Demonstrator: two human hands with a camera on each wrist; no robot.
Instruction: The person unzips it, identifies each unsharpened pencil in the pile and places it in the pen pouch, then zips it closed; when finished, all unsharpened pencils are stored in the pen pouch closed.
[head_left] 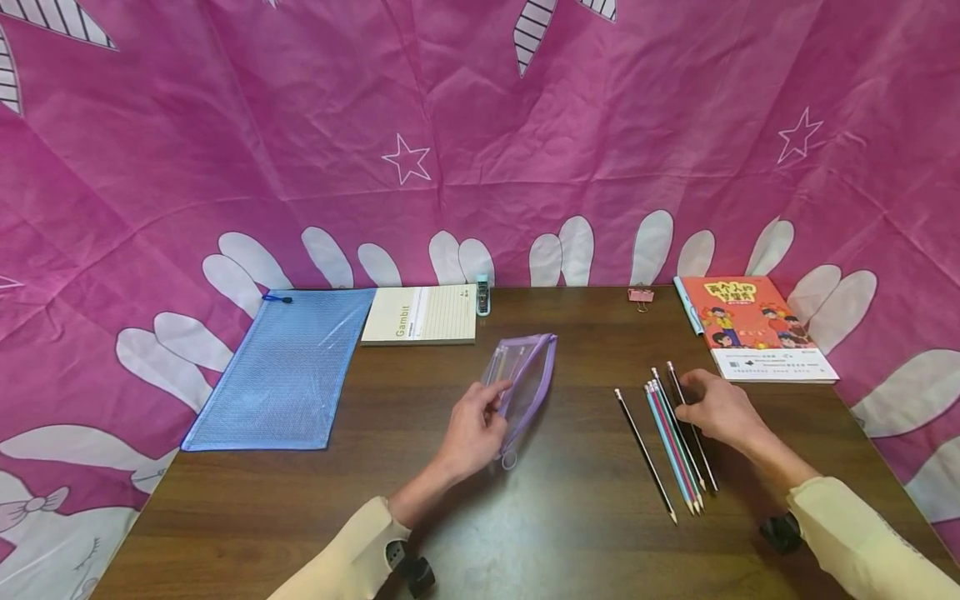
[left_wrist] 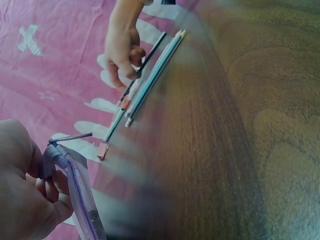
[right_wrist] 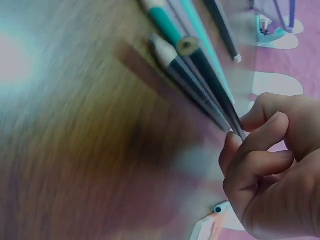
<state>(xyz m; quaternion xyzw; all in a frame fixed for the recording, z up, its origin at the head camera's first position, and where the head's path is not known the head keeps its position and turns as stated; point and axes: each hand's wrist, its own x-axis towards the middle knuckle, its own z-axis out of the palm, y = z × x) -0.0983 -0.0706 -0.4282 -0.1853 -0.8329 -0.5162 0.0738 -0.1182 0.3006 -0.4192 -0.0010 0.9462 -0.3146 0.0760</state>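
My left hand (head_left: pixel 472 427) grips the edge of a purple mesh zip pouch (head_left: pixel 534 375), which stands tilted above the table with a ring-shaped zip pull at its near end. Thin pale lines show through its mesh; I cannot tell what they are. My right hand (head_left: pixel 723 408) pinches a dark pencil (head_left: pixel 693 425); in the right wrist view its blunt, unsharpened end (right_wrist: pixel 189 46) points toward the camera. Just left of it lie several pencils (head_left: pixel 670 446) side by side, blue, pink and black. Further left, a single black pencil (head_left: pixel 645 454) lies apart.
At the back left are a blue mesh zip folder (head_left: pixel 288 375), a notebook (head_left: pixel 420 315) and a small teal-capped case (head_left: pixel 483 298). A pink binder clip (head_left: pixel 641 297) sits at the back edge. On the right lie a red book (head_left: pixel 757 325) and a light-blue pen (head_left: pixel 687 305).
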